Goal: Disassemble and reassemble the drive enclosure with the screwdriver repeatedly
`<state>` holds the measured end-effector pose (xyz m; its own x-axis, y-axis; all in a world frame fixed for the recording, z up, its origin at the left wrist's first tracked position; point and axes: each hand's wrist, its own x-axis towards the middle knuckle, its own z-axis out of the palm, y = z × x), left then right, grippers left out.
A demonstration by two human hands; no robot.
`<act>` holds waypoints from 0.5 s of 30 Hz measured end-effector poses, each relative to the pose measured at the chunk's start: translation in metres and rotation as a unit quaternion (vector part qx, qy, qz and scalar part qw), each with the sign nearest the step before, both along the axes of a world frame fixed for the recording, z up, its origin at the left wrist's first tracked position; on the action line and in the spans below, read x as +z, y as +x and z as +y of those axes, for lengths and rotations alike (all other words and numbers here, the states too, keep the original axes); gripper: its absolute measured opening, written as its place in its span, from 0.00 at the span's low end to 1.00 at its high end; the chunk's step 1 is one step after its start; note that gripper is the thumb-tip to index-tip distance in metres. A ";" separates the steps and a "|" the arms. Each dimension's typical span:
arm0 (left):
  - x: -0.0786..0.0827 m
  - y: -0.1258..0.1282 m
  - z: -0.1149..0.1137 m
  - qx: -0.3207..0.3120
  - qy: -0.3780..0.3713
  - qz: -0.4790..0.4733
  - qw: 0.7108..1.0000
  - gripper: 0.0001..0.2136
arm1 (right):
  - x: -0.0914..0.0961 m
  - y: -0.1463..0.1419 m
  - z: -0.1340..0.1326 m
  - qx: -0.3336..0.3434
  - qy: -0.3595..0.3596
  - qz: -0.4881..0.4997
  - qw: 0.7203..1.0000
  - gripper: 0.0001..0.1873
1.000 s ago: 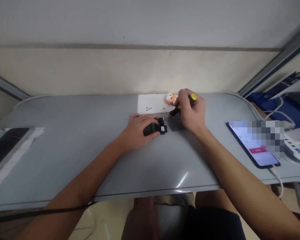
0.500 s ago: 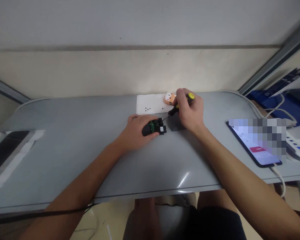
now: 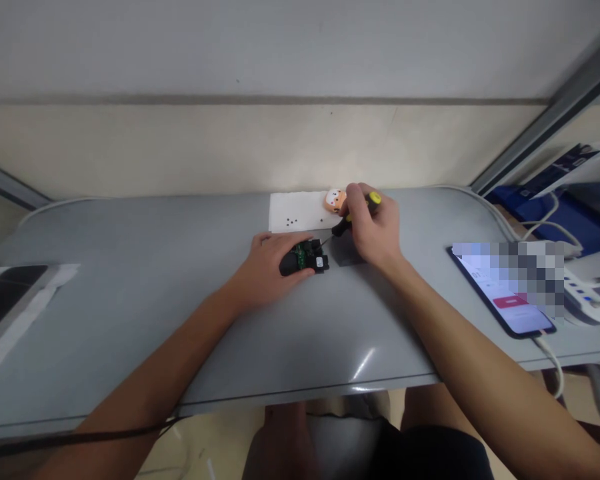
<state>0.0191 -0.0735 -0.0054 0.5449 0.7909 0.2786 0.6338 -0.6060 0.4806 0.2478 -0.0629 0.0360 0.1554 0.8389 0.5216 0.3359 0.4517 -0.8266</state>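
Observation:
My left hand [image 3: 269, 272] is closed around a small black device with a bare green circuit board [image 3: 303, 256], thumb on the near side and fingers on the far side. The device lies on the grey table. A black and yellow screwdriver [image 3: 341, 227] is gripped in my right hand [image 3: 377, 225], tilted, its thin shaft pointing down left. Its tip meets the right part of the device; whether it sits in a screw is too small to tell. Behind lies a white sheet [image 3: 305, 207] with several tiny dark screws [image 3: 291, 221]. An orange and white cartoon-faced object [image 3: 334, 200] stands beside my right hand.
A dark flat piece [image 3: 346, 252] lies partly under my right hand. On the right rest a lit phone [image 3: 510, 300] with a cable and a white power strip [image 3: 587, 293]. A dark panel on white backing [image 3: 10, 300] lies at the left. A wall closes off the back.
The view has shifted slightly, so everything sits a little further left and lower. Both hands keep their holds; the screwdriver tip has moved slightly onto the device.

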 end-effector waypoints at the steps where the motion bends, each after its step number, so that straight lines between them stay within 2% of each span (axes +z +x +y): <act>1: 0.001 0.000 0.000 0.002 -0.001 0.001 1.000 0.26 | 0.000 0.000 0.000 0.001 0.000 -0.001 1.000 0.29; 15: 0.003 0.002 -0.001 -0.012 0.004 0.012 1.000 0.22 | -0.002 -0.005 -0.004 -0.012 0.020 -0.026 0.999 0.28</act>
